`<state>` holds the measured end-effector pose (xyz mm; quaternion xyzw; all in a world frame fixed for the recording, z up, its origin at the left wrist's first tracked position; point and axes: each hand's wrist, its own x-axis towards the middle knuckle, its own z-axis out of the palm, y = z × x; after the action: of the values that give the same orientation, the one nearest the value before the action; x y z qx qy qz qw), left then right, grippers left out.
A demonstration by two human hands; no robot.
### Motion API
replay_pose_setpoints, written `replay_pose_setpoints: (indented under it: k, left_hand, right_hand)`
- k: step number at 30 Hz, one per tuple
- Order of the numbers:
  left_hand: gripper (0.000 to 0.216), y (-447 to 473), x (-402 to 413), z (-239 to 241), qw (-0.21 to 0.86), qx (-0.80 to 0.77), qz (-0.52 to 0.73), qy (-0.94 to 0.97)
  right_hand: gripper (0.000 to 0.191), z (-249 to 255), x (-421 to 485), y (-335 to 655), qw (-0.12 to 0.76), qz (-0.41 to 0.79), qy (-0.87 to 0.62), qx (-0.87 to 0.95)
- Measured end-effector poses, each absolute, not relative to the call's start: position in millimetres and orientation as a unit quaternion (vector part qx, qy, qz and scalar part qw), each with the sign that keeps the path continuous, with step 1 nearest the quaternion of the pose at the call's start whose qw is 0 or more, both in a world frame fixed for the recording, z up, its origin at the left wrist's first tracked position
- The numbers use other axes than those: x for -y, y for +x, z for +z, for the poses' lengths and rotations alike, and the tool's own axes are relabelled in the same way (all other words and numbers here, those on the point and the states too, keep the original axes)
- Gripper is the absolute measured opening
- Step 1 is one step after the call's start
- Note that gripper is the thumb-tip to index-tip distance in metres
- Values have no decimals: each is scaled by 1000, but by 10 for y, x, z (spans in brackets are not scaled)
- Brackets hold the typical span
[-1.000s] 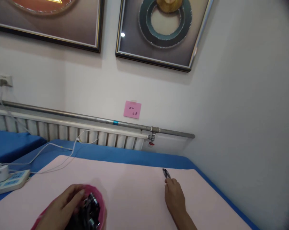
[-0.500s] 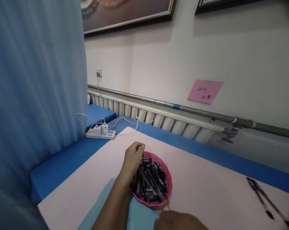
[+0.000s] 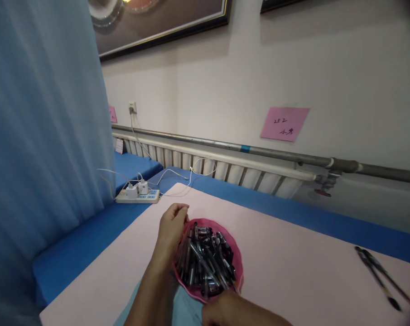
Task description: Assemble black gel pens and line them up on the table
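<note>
A round pink basket (image 3: 238,258) with a wavy rim stands in front of me, filled with many dark pens (image 3: 205,262). My left hand (image 3: 172,224) is closed at the basket's far left rim, its fingertips partly hidden. My right hand (image 3: 225,310) is curled at the near rim, partly covering it; what its fingers hold is out of sight. Below the basket, between my forearms, lies light blue material (image 3: 184,305). The basket rests on a pale pink sheet (image 3: 276,258).
Two brushes (image 3: 378,276) lie at the right. A power strip (image 3: 137,197) with white plugs and cables sits at the back left of the blue surface (image 3: 79,253). A blue curtain (image 3: 45,113) hangs at left. A radiator (image 3: 225,174) and pipe run along the wall.
My right hand has come up and in against the basket's near rim. My left hand has shifted left along the rim, uncovering more pens. The view has turned slightly right.
</note>
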<state>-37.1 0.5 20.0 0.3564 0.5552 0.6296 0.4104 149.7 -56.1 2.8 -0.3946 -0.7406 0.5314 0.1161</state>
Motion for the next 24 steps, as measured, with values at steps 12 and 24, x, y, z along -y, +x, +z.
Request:
replay_pose_setpoints:
  k: [12, 24]
  left_hand:
    - [23, 84, 149, 210, 662, -364, 512, 408]
    - [23, -194, 55, 358, 545, -409, 691, 241]
  right_hand:
    - [30, 205, 67, 1510, 288, 638, -386, 601]
    - [21, 255, -43, 1579, 360, 510, -419, 659]
